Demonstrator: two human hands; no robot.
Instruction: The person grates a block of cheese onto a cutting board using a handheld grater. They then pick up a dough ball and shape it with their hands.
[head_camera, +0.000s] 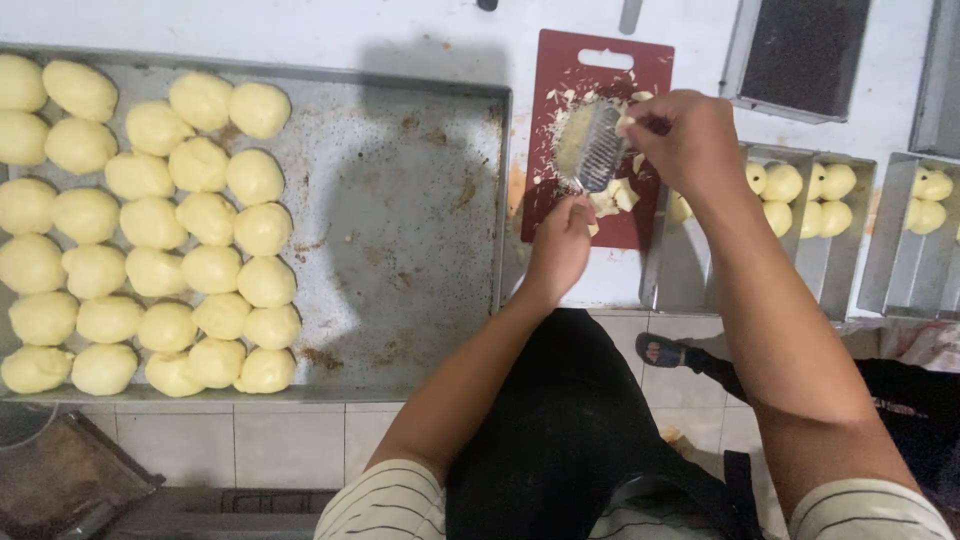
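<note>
A dark red cutting board (560, 85) lies on the white counter, strewn with pale shavings and small pale chunks (615, 195). My right hand (685, 135) grips the top of a small metal grater (598, 150) held over the board. My left hand (560, 245) holds the grater's lower end, with a small pale piece at its fingertips. Left of the board sits a large worn metal tray (400, 200) with several round yellow dough balls (200, 230) on its left half.
Narrow metal loaf tins (850, 260) with dough balls stand at the right, an empty dark tin (800, 50) behind them. Below the counter edge are tiled floor, my dark apron and a sandalled foot (660, 350).
</note>
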